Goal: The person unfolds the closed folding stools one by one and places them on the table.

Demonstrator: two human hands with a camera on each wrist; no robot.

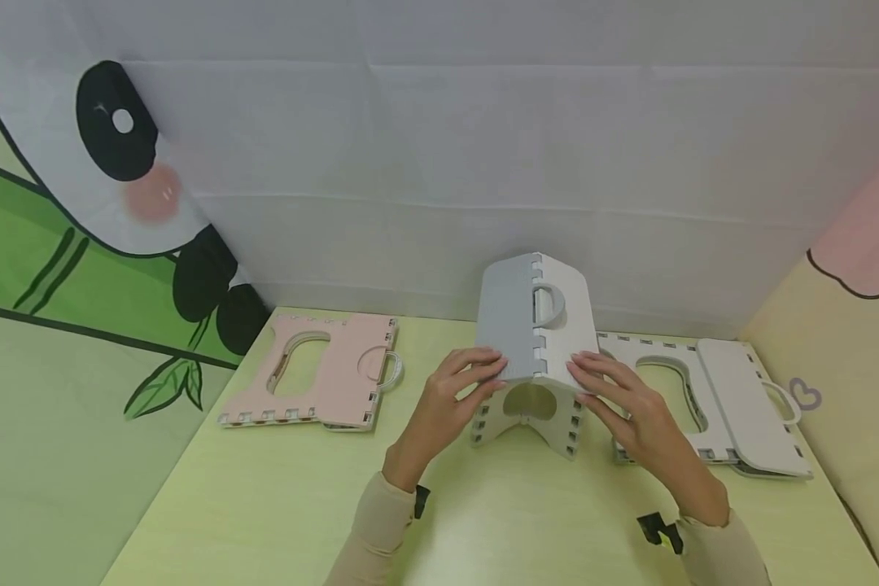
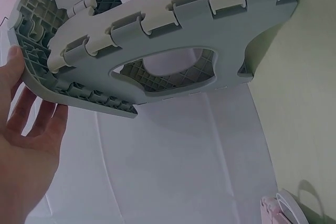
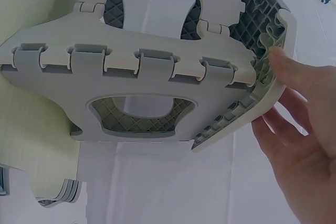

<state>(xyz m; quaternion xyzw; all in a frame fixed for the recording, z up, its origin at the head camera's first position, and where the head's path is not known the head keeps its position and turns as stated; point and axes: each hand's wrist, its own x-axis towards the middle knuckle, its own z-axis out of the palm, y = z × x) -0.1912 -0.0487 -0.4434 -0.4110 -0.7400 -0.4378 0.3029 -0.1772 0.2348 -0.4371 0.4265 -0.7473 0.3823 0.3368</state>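
A grey and white folding step stool (image 1: 509, 325) stands half folded at the back of the table, its two top panels sloping down from a hinged ridge with a loop handle (image 1: 554, 305). My left hand (image 1: 450, 399) pinches the near edge of the left panel, thumb under the rim in the left wrist view. On the other side, my right hand (image 1: 633, 407) pinches the right panel's edge the same way. Both wrist views show the ribbed underside (image 3: 265, 24) and the hinged side legs (image 2: 231, 22) with oval cut-outs.
A pink folded stool (image 1: 347, 366) lies flat to the left. To the right lies a white folded stool (image 1: 743, 395), partly behind my right hand. Cloth-covered walls (image 1: 410, 163) close off the pale table (image 1: 513, 521) at the back and sides.
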